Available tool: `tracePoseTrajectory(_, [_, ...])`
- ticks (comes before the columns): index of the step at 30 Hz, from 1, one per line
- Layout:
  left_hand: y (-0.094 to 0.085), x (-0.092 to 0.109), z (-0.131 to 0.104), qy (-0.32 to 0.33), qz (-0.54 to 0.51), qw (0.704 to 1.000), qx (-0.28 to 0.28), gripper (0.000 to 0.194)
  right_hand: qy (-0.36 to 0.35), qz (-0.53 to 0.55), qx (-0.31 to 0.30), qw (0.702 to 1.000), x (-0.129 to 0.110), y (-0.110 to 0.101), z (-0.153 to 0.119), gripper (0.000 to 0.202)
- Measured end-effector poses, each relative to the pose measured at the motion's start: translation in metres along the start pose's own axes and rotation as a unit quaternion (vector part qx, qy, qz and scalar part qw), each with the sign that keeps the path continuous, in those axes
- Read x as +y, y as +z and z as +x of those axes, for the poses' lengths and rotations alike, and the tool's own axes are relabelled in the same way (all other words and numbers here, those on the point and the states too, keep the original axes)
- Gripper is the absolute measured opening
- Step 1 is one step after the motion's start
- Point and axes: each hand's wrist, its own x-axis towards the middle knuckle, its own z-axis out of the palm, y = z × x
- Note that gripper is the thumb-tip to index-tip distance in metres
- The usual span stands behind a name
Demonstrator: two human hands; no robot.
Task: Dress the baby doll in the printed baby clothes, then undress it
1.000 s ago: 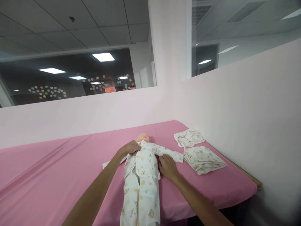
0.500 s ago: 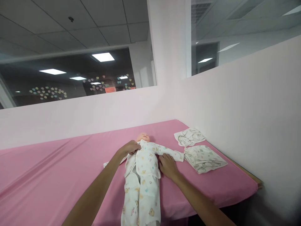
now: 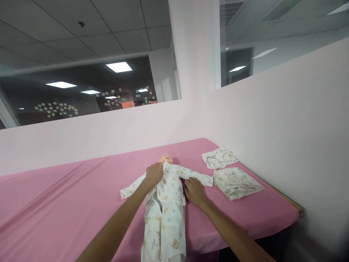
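Note:
A baby doll [image 3: 167, 158] lies on its back on the pink-covered table, wearing a white printed baby shirt [image 3: 171, 187] and matching trousers [image 3: 172, 233]. Its sleeves stretch out to both sides. My left hand [image 3: 155, 173] is closed on the front of the shirt near the collar, covering part of the chest. Below the doll's sleeve on the right, my right hand [image 3: 195, 190] rests on the table with curled fingers against the shirt's side. Whatever those fingers hold is hidden. The shirt front overlaps down the middle, and its lower edge lies over the trousers.
Two white printed cloth pieces, a crumpled one [image 3: 220, 158] and a folded one [image 3: 237, 183], lie right of the doll. The pink sheet [image 3: 68, 203] has creases at the left. White walls [image 3: 267, 120] with windows border the table behind and on the right.
My left hand has turned over and shifted slightly right across the chest, still at the shirt front. The sleeve on the left shows more fully. My right hand stays in place.

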Motion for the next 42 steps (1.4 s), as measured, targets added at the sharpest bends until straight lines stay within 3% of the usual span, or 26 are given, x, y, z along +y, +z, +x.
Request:
tracePoseTrajectory(6, [-0.002, -0.001, 0.003, 0.015, -0.039, 0.999, 0.002, 0.013, -0.001, 0.002, -0.003, 1.0, 0.0, -0.001, 0.0, 0.022])
tracePoseTrajectory(11, [-0.012, -0.014, -0.006, 0.084, -0.173, 0.98, -0.05, 0.009, 0.003, 0.004, -0.002, 1.0, 0.0, 0.0, 0.0, 0.021])
tracePoseTrajectory(14, [-0.016, -0.024, -0.016, 0.092, -0.235, 0.964, -0.078, 0.01, 0.001, 0.006, 0.0, 1.0, 0.001, 0.002, 0.0, 0.021])
tracePoseTrajectory(16, [-0.016, -0.029, -0.022, 0.078, -0.246, 0.961, -0.098, 0.009, 0.0, 0.006, 0.002, 1.0, 0.001, 0.002, 0.001, 0.021])
tracePoseTrajectory(19, [-0.017, -0.029, -0.029, 0.066, -0.251, 0.958, -0.124, 0.022, 0.002, 0.006, 0.003, 1.0, 0.001, 0.003, 0.001, 0.022])
tracePoseTrajectory(30, [-0.022, -0.029, -0.04, 0.077, -0.245, 0.952, -0.164, 0.022, 0.002, 0.005, 0.008, 1.0, 0.002, 0.005, 0.001, 0.02])
tracePoseTrajectory(33, [-0.02, -0.031, -0.039, 0.071, -0.211, 0.962, -0.158, 0.026, -0.002, 0.005, 0.008, 1.0, 0.002, 0.005, 0.001, 0.02])
tracePoseTrajectory(37, [-0.014, -0.027, -0.039, 0.055, -0.12, 0.986, -0.097, 0.028, -0.002, 0.003, 0.008, 1.0, 0.002, 0.004, 0.001, 0.02])
tracePoseTrajectory(42, [-0.002, -0.009, -0.049, 0.022, 0.013, 1.0, -0.014, 0.01, -0.002, 0.001, 0.005, 1.0, 0.002, 0.004, 0.0, 0.021])
